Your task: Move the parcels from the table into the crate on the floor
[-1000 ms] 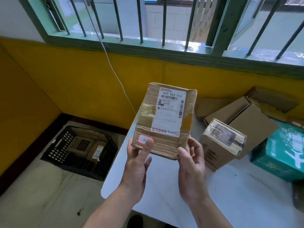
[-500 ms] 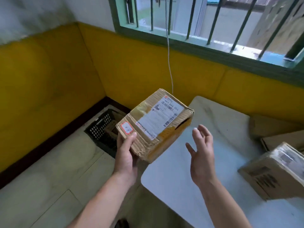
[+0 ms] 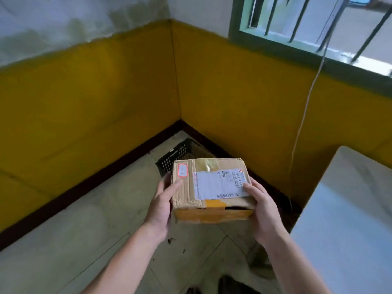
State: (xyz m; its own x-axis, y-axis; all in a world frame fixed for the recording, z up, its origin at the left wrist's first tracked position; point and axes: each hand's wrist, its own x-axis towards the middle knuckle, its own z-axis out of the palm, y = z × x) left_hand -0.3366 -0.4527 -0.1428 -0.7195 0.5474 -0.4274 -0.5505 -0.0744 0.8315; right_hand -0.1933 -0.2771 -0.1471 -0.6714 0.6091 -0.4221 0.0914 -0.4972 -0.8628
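Note:
A brown cardboard parcel [image 3: 212, 192] with a white shipping label and a small red-edged sticker is held level in the air over the floor. My left hand [image 3: 162, 205] grips its left side and my right hand [image 3: 262, 209] grips its right side. Behind the parcel, in the corner of the room, stands the black plastic crate [image 3: 174, 158]; the parcel hides most of it, and what lies inside cannot be made out.
The white table [image 3: 347, 219] fills the right side, its near corner close to my right arm. Yellow walls meet in the corner behind the crate. A thin white cable [image 3: 305, 115] hangs from the barred window down the wall. Tiled floor lies below.
My view has swung left from the table toward the corner. My right hand, off the parcel half a second ago, now grips it again. The parcel has turned level and moved toward the crate.

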